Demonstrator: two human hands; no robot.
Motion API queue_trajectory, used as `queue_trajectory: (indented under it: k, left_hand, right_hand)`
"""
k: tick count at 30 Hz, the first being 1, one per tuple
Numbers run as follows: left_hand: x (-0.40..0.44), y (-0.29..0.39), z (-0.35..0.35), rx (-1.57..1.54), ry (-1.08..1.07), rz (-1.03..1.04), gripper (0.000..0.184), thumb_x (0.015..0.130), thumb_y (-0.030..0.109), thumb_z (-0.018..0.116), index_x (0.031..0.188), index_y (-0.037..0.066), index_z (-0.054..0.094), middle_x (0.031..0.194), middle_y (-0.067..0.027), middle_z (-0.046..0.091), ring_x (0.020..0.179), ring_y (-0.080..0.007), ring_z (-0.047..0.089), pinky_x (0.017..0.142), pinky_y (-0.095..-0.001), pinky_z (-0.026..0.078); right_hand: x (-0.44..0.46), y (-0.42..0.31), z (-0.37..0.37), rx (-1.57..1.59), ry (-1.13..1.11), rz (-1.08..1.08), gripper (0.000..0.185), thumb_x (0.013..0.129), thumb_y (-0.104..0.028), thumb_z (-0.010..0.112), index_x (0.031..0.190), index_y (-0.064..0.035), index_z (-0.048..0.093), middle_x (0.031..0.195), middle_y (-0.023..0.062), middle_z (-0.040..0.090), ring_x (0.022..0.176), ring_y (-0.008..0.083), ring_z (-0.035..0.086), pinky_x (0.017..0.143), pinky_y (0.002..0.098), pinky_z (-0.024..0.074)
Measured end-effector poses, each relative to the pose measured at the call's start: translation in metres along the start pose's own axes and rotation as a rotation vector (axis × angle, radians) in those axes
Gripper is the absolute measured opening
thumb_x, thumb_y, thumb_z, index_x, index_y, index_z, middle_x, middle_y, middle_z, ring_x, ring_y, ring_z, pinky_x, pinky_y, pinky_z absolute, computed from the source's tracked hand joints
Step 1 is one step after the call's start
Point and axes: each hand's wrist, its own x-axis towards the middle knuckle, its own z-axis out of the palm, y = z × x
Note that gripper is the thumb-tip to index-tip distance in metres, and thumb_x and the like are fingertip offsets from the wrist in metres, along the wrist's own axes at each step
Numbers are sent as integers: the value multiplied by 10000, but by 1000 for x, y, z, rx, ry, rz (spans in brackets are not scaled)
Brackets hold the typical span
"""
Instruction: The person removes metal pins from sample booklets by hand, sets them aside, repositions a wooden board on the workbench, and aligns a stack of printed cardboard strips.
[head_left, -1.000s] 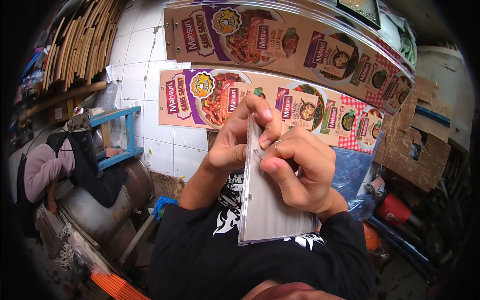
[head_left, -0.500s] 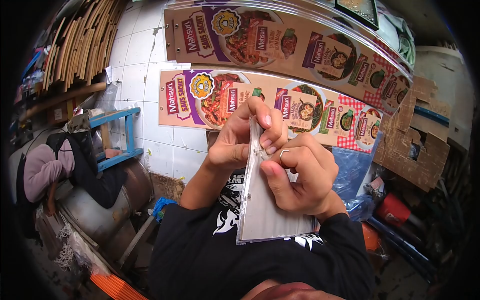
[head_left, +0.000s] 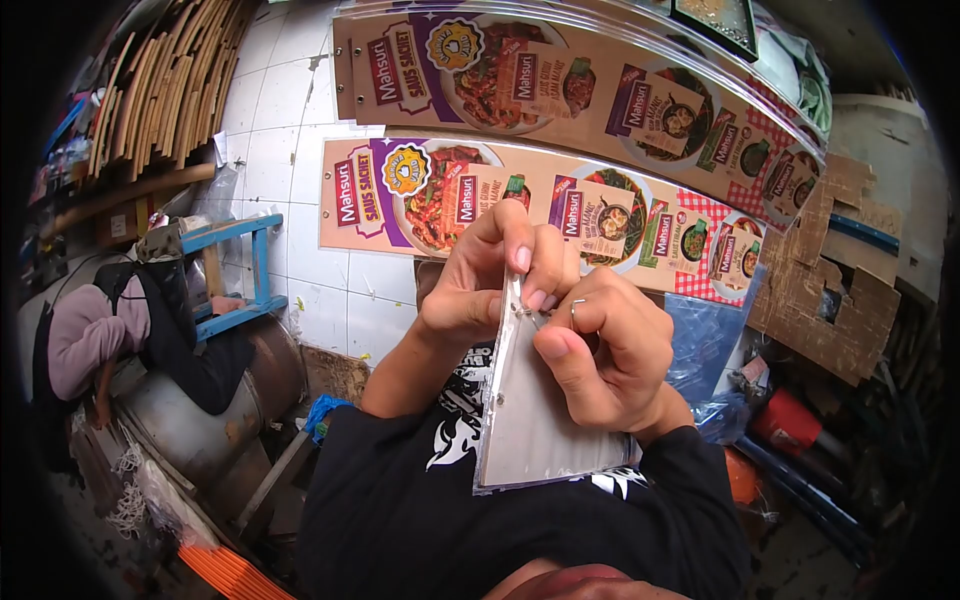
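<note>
A grey panel [head_left: 545, 415] in clear plastic stands tilted in front of my chest, with small metal eyelets near its left edge. My left hand [head_left: 480, 275] grips the panel's upper end, thumb on one side and fingers curled over the other. Pinched in my right hand [head_left: 615, 345], beside an upper eyelet, is a thin metal wire [head_left: 577, 303] whose bent end pokes out above the index finger. Its other end is hidden at the fingertips. Just beyond my hands lies a printed strip [head_left: 365, 195] with food pictures.
More printed strips [head_left: 400, 75] are stacked behind. Cardboard [head_left: 840, 310] and blue plastic sheeting [head_left: 700, 335] lie at the right. A blue frame [head_left: 262, 260] stands left, near a co-worker's pink sleeve [head_left: 85, 340] and a metal drum [head_left: 200, 430]. Wooden slats [head_left: 170, 90] fill the upper left.
My right fingers have shifted slightly, and the wire's bent end now stands out higher above the index finger. My left fingers have moved slightly down against the panel.
</note>
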Motion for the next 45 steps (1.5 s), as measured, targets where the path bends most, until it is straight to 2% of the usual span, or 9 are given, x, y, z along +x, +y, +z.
queue_trajectory:
  k: [14,16,23,28,33,36,40,42,45]
  left_hand:
    - [0,3,5,44,24,-11,294,866,168,714,974,120,445,851,-46,519,829,-152,482,745,-280,389]
    - [-1,4,6,52,39,-16,301,865,177,718,973,121,442,850,-44,516,828,-152,482,750,-283,388]
    - [-1,3,4,61,39,-12,303,863,179,718,970,126,440,849,-43,519,817,-153,474,750,-288,376]
    - [-3,5,-2,57,12,15,297,866,206,711,969,135,442,839,-43,524,802,-155,459,738,-288,361]
    - [-4,2,-2,76,26,38,287,871,206,707,981,133,451,840,-42,525,816,-162,476,744,-289,370]
    - [-4,2,-3,92,14,58,290,868,199,710,987,129,456,841,-44,527,823,-165,483,749,-289,375]
    - [-4,0,0,63,23,61,293,864,194,716,987,129,458,839,-44,529,823,-164,481,755,-291,377]
    - [-4,0,1,60,27,58,293,863,195,716,987,129,459,837,-42,529,823,-163,481,757,-292,378]
    - [-3,0,2,64,23,60,288,864,194,715,981,131,460,832,-39,527,821,-162,480,758,-293,378]
  right_hand:
    - [2,3,5,54,20,-3,124,793,-20,718,780,11,598,708,105,594,599,209,581,543,283,446]
    - [2,2,7,14,29,-19,133,867,-52,668,793,7,575,712,86,618,623,169,549,580,273,438]
    - [3,-1,5,-40,16,-2,166,856,-67,687,782,-2,553,687,70,575,616,157,513,568,269,414]
    - [2,3,-4,73,105,29,136,825,-26,699,787,-12,570,683,55,553,541,112,454,456,249,340]
    - [6,1,1,27,-14,-25,148,778,-52,759,795,-20,615,713,65,589,621,195,571,560,291,450]
    - [1,4,3,-36,-19,-65,185,872,-130,711,811,-11,583,740,76,630,640,173,556,577,282,448]
    - [-2,8,6,-39,-6,-114,190,873,-137,713,811,-11,584,742,81,626,636,173,559,569,281,455]
    - [-3,6,6,-9,18,-61,176,763,-89,782,798,-26,621,735,75,593,658,223,591,584,315,476]
    - [-3,5,6,0,20,-45,175,772,-96,777,794,-24,619,734,75,593,660,224,592,588,317,479]
